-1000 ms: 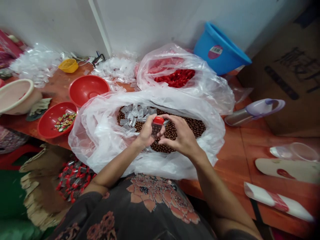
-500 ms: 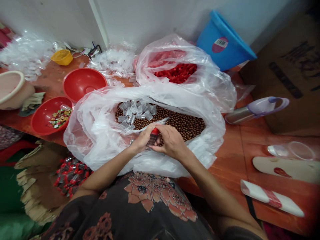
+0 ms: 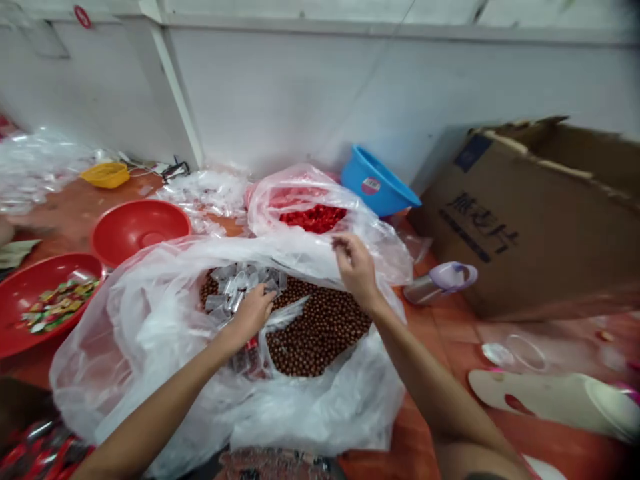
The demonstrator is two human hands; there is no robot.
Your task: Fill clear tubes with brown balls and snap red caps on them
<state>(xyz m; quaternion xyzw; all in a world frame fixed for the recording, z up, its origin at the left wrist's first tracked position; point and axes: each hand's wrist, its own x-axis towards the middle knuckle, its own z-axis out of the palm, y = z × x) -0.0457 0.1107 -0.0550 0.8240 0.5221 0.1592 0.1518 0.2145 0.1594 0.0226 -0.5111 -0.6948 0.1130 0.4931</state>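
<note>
A big clear plastic bag [image 3: 150, 320] lies open before me, full of small brown balls [image 3: 320, 327]. A heap of little clear plastic tubes [image 3: 235, 279] lies on the balls at the far left. My left hand [image 3: 253, 312] rests at the edge of that heap, fingers curled down among the tubes. A small red-capped item [image 3: 249, 352] lies under my left wrist. My right hand [image 3: 356, 267] is lifted over the bag's far rim, fingertips pinched together. Just beyond it stands a second clear bag [image 3: 280, 200] holding red pieces [image 3: 313, 217].
Two red bowls stand at the left, one bare [image 3: 137, 227], one [image 3: 20, 293] with coloured sweets [image 3: 60, 303]. A blue basin [image 3: 375, 183], a cardboard box [image 3: 525, 220] and a lying purple-lidded bottle [image 3: 440, 280] are on the right. Sandals [image 3: 545, 393] lie near right.
My hands have parted: the red-capped tube they held together is gone from them. The left went to the clear tubes, the right rose toward the red-piece bag. The view tilted up.
</note>
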